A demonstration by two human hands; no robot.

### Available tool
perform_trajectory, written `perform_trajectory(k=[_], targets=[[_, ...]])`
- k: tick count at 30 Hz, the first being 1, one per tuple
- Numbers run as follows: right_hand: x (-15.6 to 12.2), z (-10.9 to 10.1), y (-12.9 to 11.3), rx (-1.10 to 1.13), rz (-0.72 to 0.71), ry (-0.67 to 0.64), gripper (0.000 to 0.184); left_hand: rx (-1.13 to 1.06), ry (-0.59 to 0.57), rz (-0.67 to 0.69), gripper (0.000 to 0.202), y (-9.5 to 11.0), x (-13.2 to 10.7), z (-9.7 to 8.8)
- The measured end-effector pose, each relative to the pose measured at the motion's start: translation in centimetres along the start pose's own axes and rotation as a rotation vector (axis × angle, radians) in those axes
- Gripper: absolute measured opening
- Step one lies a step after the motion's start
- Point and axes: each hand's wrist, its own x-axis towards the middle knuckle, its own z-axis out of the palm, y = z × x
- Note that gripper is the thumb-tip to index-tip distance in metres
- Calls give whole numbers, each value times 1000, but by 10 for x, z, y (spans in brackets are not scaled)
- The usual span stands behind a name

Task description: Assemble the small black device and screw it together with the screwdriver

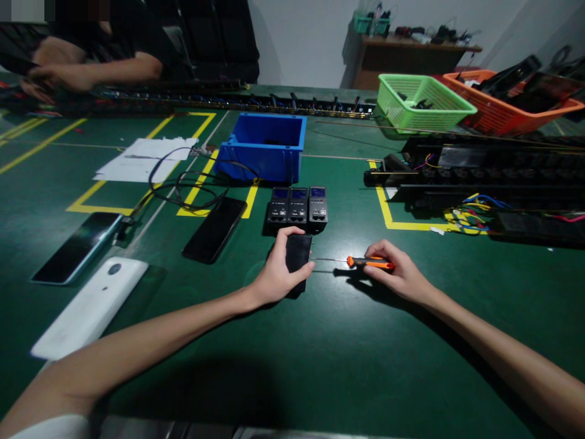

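At green table [338, 366]: left grip [273, 277] clamped on black box [298, 251], right grip [398, 271] on screwdriver [359, 261]; module labels [298, 205] unreadable.

I see a black phone [214, 231] and white papers [128, 169] on my left, a blue bin [258, 163] ahead, a green basket [418, 117] and an orange basket [503, 114] farther right.

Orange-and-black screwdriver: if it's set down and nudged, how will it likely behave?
The screwdriver is probably stiff, given its thin, straight shaft. Its weight likely sits in the bulkier handle, held by the right hand. Long and narrow, it may roll or pivot, though the handle's cross-section is unclear.
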Motion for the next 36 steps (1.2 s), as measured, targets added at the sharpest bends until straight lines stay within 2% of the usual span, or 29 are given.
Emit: perform_trajectory(k=[6,14,22,31,36], targets=[[-2,1,4,-11,-41,11,21,0,-1,-6,55,0,0,0],[-3,0,4,44,12,26,23,-3,-2,7,54,1,0,0],[-1,-1,2,49,36,-16,22,9,-6,7,54,1,0,-1],[0,-1,3,39,38,-38,21,7,-9,14,54,1,0,0],[-1,0,2,34,13,-4,20,7,-11,13,54,1,0,0]])
